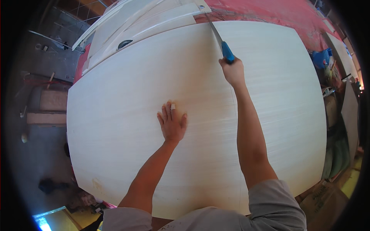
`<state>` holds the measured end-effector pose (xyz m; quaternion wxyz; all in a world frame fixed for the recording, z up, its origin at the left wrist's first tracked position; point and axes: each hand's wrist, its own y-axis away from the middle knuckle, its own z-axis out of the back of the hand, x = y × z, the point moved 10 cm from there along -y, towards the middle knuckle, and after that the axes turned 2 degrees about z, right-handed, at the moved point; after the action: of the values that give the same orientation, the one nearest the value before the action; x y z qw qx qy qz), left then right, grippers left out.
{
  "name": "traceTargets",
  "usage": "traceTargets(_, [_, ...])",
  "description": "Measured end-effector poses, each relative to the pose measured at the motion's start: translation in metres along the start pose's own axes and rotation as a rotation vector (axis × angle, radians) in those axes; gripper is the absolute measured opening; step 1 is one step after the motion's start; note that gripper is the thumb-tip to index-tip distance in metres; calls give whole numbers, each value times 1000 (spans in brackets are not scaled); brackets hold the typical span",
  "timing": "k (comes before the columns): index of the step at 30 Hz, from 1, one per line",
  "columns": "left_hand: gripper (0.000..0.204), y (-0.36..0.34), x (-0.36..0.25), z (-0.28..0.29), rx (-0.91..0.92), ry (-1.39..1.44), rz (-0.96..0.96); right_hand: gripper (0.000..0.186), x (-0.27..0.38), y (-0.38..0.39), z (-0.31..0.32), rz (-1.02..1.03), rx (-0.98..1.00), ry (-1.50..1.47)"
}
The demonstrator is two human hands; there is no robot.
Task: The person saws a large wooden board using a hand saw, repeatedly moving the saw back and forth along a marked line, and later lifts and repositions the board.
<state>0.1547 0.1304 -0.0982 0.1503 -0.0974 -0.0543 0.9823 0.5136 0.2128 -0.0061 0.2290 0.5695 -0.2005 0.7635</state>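
Observation:
A large pale sheet of board (127, 123) lies in front of me, with a thin line running front to back on its right half. My right hand (233, 71) grips the blue handle of a hand saw (216, 34), whose blade reaches over the far edge at that line. My left hand (171, 121) lies flat on the board left of the line, fingers apart, a pale wrap around one finger.
Pale planks (154, 25) and a red surface (266, 13) lie beyond the board, a small dark object (125, 44) among them. At right are a blue bag (320, 58) and leaning panels (348, 115). Grey floor (42, 154) with assorted items shows at left.

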Motion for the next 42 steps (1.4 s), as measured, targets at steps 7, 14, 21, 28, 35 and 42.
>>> traceTargets(7, [79, 7, 37, 7, 12, -57, 51, 20, 22, 102, 7, -66, 7, -42])
traceTargets(14, [75, -4, 5, 0, 6, -12, -6, 21, 14, -16, -6, -31, 17, -21])
traceTargets(21, [75, 6, 35, 12, -16, -32, 35, 19, 26, 99, 9, -46, 42, -40])
traceTargets(28, [72, -2, 11, 5, -19, -13, -6, 22, 16, 4, 0, 2, 8, -13])
traceTargets(35, [72, 3, 21, 17, -53, 1, 5, 19, 19, 78, 9, 80, 12, -23])
traceTargets(42, [71, 4, 27, 6, -40, -48, -2, 20, 9, 44, -11, 8, 31, 10])
